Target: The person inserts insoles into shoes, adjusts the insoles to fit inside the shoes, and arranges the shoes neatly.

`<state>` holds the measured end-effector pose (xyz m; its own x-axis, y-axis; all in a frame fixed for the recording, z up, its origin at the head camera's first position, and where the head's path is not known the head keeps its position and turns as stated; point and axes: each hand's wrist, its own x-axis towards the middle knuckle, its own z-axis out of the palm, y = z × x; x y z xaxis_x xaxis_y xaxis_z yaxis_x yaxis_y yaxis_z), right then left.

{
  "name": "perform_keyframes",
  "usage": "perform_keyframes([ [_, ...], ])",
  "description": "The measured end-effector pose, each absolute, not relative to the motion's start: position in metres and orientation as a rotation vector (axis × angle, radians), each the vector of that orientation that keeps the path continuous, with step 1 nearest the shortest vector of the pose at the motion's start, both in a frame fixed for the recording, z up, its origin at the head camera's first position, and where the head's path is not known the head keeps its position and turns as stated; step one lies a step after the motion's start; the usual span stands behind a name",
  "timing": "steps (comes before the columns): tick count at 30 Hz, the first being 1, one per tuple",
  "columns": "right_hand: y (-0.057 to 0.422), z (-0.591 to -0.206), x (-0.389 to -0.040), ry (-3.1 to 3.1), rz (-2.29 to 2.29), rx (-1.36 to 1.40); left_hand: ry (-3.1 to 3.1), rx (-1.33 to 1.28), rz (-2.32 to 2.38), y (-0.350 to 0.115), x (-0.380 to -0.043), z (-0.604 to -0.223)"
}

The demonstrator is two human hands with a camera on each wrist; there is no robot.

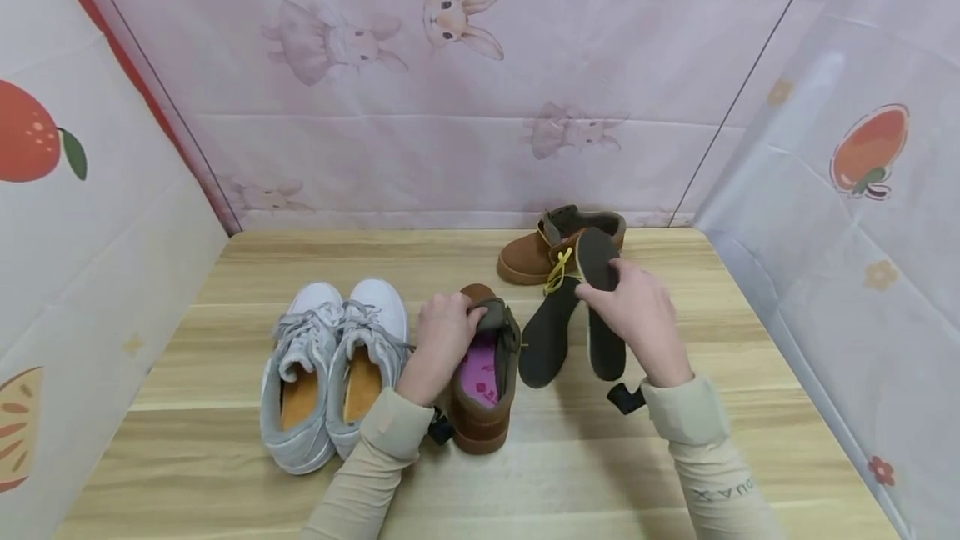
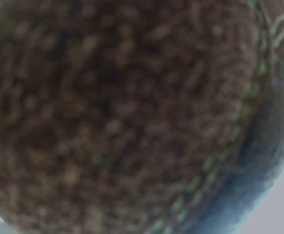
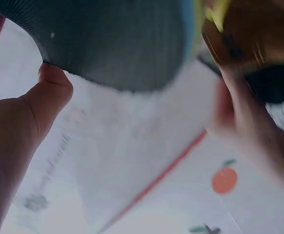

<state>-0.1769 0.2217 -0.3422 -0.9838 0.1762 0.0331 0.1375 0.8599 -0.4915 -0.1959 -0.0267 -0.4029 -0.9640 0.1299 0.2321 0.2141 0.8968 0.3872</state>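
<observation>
While the table (image 1: 187, 440) is being walled in by printed cloth (image 1: 450, 82): two pairs of shoes are being carried on it, and the work is being judged as partway, since two dark insoles are being seen outside any shoe.
White pair (image 1: 332, 361): being parked at the left, side by side, with orange insoles (image 1: 298, 398) being shown inside; apparently nothing is being done to them.
Near brown shoe (image 1: 480, 421): being stood upright, toe away from the person; a purple inner sole (image 1: 478, 373) is being shown inside, though whether the shoe is being filled or emptied cannot be told.
Far brown shoe (image 1: 532, 257): being rested at the back, toe to the left; its inner sole is being hidden, so its share is being left unjudged.
Left grip (image 1: 442, 340): being closed on the near brown shoe at its tongue, the opening being partly blocked.
Right grip (image 1: 637, 307): being closed on one insole, thumb against fingers.
Held insole (image 1: 606, 340): being held in front of the far brown shoe, its placing seemingly being left.
Loose insole (image 1: 547, 340): being laid between the near brown shoe and the held one.
Yellow lace (image 1: 558, 269): being trailed by the loose insole's far end, a possible snag.
</observation>
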Motion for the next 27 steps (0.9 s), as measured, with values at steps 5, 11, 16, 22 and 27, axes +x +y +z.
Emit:
perform_keyframes([
  [5, 0.191, -0.332, -0.164, -2.945, 0.745, -0.116, -2.873, -0.254, -0.608, -0.027, -0.196, -0.402],
  [11, 0.161, -0.327, -0.149, -2.889, 0.749, 0.003, -2.88, -0.255, -0.59, -0.026, -0.197, -0.401],
  [16, 0.143, -0.33, -0.138, -2.851, 0.75, 0.103, -2.852, -0.274, -0.571, -0.026, -0.196, -0.403],
  [22, 0.13, -0.331, -0.128, -2.82, 0.734, 0.193, -2.819, -0.288, -0.571, -0.027, -0.197, -0.404],
  [27, 0.123, -0.33, -0.113, -2.847, 0.713, 0.224, -2.838, -0.283, -0.546, -0.027, -0.197, -0.404],
])
